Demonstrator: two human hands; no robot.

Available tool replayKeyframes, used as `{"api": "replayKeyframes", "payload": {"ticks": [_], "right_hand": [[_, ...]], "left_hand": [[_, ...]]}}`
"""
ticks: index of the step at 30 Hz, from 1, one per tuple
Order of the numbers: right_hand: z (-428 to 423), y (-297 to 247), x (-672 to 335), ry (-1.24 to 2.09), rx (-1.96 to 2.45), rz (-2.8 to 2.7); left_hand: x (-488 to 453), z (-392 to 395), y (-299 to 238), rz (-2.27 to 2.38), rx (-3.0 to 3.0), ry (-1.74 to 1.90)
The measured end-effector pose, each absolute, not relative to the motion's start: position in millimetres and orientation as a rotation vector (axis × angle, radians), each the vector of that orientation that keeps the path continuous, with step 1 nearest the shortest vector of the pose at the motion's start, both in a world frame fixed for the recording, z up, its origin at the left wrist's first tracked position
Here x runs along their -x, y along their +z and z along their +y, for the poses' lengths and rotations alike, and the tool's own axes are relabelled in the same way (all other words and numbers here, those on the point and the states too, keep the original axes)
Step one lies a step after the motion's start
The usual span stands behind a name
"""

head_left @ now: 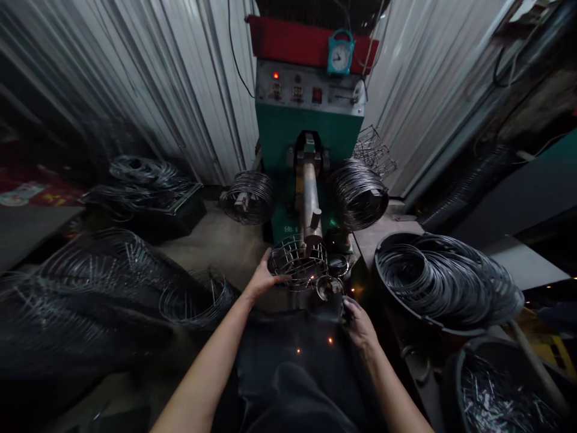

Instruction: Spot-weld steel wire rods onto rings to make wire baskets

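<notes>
My left hand (264, 276) grips the left side of a round wire basket (282, 258), thumb low and fingers near its rim. The basket sits under the tip of the metal arm (311, 195) of a green welding machine (270, 129), and orange sparks fly around it. My right hand (359, 323) is closed at the right of the dark apron (288, 343), fingertips together. What it pinches is too dark to make out. Just above it is a small round metal cup (329, 287).
Wire coils (250, 195) hang on both sides of the machine. At right stand a tub of wire rings (444, 279) and a bucket of short metal rods (496, 391). Finished-looking wire baskets (103, 264) are stacked at left. A turquoise clock (340, 57) sits on the machine.
</notes>
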State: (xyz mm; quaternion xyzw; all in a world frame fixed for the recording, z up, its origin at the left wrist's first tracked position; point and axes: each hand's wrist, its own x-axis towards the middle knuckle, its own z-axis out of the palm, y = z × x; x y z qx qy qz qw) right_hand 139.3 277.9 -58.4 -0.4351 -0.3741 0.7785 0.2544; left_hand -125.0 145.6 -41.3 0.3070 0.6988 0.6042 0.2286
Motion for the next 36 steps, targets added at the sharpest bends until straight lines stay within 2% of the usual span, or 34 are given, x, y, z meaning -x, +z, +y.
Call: {"api": "replayKeyframes", "payload": {"ticks": [4,7,10,14,19,23,27,29,36], "right_hand": [[269,-82,-155,1.523,1.059,-1.716],[266,-89,-170,1.277,0.933,-2.114],[264,-62,-172,1.146,0.794,-2.307],[253,9,-145,0.989,0.495,-2.593],[235,55,-100,0.647,0.762,-2.867],[228,44,-88,0.76,0.8,-2.685],[233,34,-94,1.133,0.522,-2.558],[238,37,-99,1.215,0.358,-2.598],[246,46,-100,1.035,0.169,-2.752]], "left_hand": [[115,146,-56,1.699,-0.615,1.907],[111,138,-50,1.704,-0.647,1.926],[100,117,-39,1.869,-0.845,1.778],[72,98,-17,2.244,-1.216,1.449],[43,106,21,2.553,-1.531,1.005],[34,110,38,2.606,-1.574,0.9],[35,106,39,2.581,-1.57,0.888],[37,104,38,2.554,-1.565,0.894],[43,108,38,2.498,-1.481,0.956]]}}
